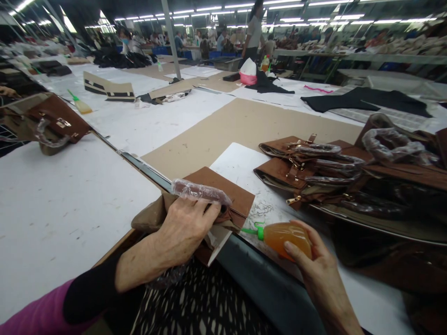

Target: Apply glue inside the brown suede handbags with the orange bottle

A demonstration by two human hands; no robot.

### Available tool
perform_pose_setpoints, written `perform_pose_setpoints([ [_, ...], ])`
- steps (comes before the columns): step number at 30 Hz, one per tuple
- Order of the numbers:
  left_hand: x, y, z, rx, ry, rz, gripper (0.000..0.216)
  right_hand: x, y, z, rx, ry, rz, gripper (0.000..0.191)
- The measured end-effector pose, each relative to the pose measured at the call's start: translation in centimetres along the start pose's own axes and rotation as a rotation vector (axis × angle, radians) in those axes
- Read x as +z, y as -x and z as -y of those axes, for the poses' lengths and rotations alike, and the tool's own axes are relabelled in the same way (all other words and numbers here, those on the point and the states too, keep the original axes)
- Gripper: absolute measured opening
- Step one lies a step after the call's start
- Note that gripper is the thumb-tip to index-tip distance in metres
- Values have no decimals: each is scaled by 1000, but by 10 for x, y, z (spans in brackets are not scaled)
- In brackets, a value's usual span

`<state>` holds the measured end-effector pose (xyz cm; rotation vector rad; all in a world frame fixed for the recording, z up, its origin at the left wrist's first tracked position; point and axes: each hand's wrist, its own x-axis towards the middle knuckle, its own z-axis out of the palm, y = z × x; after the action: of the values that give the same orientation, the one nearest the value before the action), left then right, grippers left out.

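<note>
One brown handbag, handle plastic-wrapped, appeared unfinished: the left hand clasped it; the right hand held an amber squeeze bottle, green nozzle at its right edge.

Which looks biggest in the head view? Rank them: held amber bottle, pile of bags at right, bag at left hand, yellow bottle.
Largest first:
Pile of bags
Bag at left hand
Held amber bottle
Yellow bottle
</note>
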<state>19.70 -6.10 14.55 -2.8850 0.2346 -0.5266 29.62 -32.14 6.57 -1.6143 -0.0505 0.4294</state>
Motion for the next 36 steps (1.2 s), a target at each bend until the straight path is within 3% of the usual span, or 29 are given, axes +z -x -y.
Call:
perform_pose_setpoints([
  [6, -1, -2, 0, 2, 9, 55, 29, 10, 14, 5, 40, -40, -9, 59],
  [12, -3, -4, 0, -5, 50, 141, 31, 3, 17, -6, -8, 49, 46, 60],
  [18, -3, -6, 0, 3, 40, 152, 26, 1, 23, -9, -11, 40, 57, 61],
  [27, -3, -6, 0, 12, 8, 146, 28, 19, 45, 6, 53, 33, -6, 55],
  [36, -3, -7, -1, 20, 5, 143, 30, 29, 53, 10, 217, -223, -68, 62],
])
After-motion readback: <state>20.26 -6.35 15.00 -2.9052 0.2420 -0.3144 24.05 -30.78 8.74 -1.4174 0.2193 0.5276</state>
